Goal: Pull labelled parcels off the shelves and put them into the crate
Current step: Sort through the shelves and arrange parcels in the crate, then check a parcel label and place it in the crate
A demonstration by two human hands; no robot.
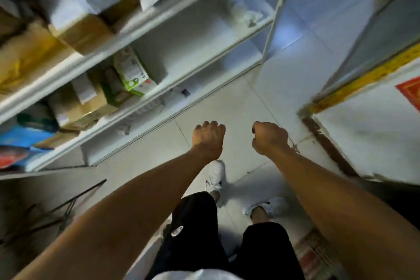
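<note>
Both arms are reaching out over the floor. The left hand is curling into a fist and holding nothing. The right hand is curling shut too, with nothing in it. The parcels are sitting on the white shelves at the left: a brown box up high, and a green and white box lower down, beside more brown boxes. 2 white shoes are standing on the floor below the hands.
</note>
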